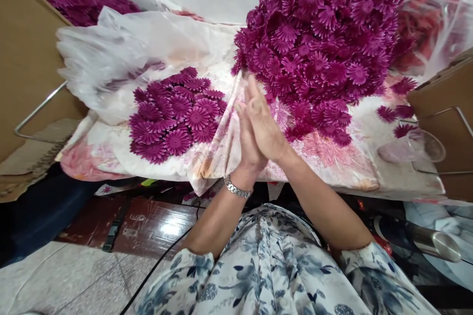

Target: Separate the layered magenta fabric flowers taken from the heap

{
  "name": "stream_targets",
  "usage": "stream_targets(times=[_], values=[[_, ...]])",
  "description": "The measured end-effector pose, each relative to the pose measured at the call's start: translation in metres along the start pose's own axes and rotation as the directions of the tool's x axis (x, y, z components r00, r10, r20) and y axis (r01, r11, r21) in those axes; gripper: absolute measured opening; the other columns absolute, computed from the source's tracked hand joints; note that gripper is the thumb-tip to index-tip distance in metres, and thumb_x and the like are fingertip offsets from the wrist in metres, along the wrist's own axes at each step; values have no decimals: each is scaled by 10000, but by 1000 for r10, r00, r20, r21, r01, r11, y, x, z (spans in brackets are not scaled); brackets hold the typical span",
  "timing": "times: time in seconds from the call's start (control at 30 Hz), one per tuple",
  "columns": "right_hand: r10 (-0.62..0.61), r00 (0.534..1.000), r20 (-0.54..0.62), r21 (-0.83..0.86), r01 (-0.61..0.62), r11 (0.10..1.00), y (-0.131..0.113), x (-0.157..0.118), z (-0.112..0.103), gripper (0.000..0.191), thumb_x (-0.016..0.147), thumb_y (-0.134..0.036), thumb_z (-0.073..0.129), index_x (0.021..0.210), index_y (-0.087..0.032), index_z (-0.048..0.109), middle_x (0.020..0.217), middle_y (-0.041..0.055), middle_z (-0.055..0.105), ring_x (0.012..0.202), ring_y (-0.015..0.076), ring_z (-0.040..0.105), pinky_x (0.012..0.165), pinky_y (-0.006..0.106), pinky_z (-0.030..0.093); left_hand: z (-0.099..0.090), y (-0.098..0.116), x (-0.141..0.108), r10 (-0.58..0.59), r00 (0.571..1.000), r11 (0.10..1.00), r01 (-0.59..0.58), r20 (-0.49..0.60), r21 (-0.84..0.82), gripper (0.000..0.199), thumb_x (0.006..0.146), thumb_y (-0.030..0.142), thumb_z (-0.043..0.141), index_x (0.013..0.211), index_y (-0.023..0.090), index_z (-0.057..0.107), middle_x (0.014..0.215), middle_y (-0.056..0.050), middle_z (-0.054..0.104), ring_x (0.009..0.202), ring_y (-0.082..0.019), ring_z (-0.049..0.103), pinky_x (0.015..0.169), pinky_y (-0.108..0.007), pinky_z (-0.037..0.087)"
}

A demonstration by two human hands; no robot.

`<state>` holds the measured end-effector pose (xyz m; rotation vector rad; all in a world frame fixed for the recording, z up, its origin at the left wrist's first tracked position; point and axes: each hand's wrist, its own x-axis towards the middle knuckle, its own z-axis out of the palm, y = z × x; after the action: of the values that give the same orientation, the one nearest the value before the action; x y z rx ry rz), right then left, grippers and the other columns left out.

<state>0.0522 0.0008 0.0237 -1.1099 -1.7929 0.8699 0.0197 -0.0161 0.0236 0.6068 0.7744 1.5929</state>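
Above the front edge of the cloth-covered table, my left hand (248,141) and my right hand (266,125) meet palm to palm, fingers stretched out and pointing away from me. Nothing shows in either hand, though the space between the palms is hidden. A metal watch band circles my left wrist. Left of my hands lies a small flat heap of magenta flower pieces (177,115). A much larger, taller pile of the same flowers (321,39) rises just beyond and right of them.
A clear plastic bag (129,49) lies at the back left, near a cardboard box (33,49). Another box (447,118) stands at the right, with a clear plastic cup (414,146) tipped over beside it. Red items in a plastic bag (432,24) sit at the back right.
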Motion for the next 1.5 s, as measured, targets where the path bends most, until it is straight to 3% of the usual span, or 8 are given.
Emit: stream_targets(times=[0.2, 0.43, 0.6, 0.7, 0.83, 0.97, 1.2, 1.5], values=[[-151, 987, -55, -165, 140, 976, 30, 35, -15, 828, 807, -738, 19, 1425, -252, 278, 1498, 14, 324, 1432, 206, 186, 1192, 475, 109, -12, 18, -10, -175, 959, 975, 200, 223, -94, 674, 883, 643, 123, 1144, 246, 601, 1274, -23, 585, 1368, -255, 337, 1075, -433, 362], [-169, 985, 36, -489, 165, 856, 37, -4, -46, 444, 928, -468, 356, 1173, -175, 582, 1133, 91, 650, 1056, 227, 587, 942, 422, 448, -61, 57, 5, -155, 982, 965, 174, 113, -194, 641, 877, 626, 174, 1098, 205, 603, 1230, -124, 607, 1286, -295, 449, 1024, -468, 388], [-152, 956, 249, -763, 291, 577, 34, -39, -41, 303, 822, -359, 597, 1055, -170, 643, 1201, 134, 607, 1134, 324, 494, 911, 484, 390, -66, 59, 5, -167, 979, 963, 186, 113, -192, 650, 856, 653, 169, 1128, 232, 584, 1247, -113, 595, 1314, -329, 403, 1031, -531, 337], [-220, 933, 286, -760, 361, 540, 34, -46, -33, 220, 827, -295, 596, 992, -156, 642, 1125, 119, 643, 1098, 291, 511, 893, 431, 393, -64, 59, 2, -165, 971, 958, 199, 171, -205, 674, 853, 663, 138, 1148, 235, 567, 1246, -103, 595, 1323, -332, 388, 1054, -529, 307], [-342, 921, 185, -706, 367, 607, 27, -46, -36, 132, 858, -284, 557, 832, -172, 622, 809, 56, 674, 813, 203, 570, 759, 347, 429, -66, 60, 2, -146, 972, 950, 189, 184, -249, 697, 853, 665, 109, 1230, 237, 510, 1309, -92, 557, 1347, -314, 358, 1087, -501, 273], [-434, 900, -32, -594, 332, 733, 8, -44, -45, 90, 843, -284, 595, 848, -194, 595, 756, 17, 660, 715, 154, 591, 681, 291, 456, -62, 59, 2, -157, 967, 939, 210, 203, -272, 728, 850, 676, 64, 1297, 257, 455, 1369, -68, 508, 1371, -280, 323, 1093, -469, 287], [-376, 902, -212, -440, 255, 861, -8, -49, -44, 95, 810, -290, 642, 865, -230, 593, 769, -5, 662, 709, 143, 619, 652, 280, 483, -42, 59, -10, -195, 973, 959, 215, 121, -184, 769, 794, 764, 89, 1298, 321, 464, 1380, -22, 492, 1383, -299, 294, 1032, -511, 367], [-314, 913, -259, -327, 223, 918, -11, -59, -48, 99, 796, -284, 652, 876, -251, 603, 784, -5, 646, 727, 146, 613, 660, 296, 489, -33, 62, -18, -171, 981, 977, 181, 92, -110, 721, 761, 790, 210, 1244, 350, 515, 1357, -13, 518, 1374, -316, 310, 956, -492, 447]])
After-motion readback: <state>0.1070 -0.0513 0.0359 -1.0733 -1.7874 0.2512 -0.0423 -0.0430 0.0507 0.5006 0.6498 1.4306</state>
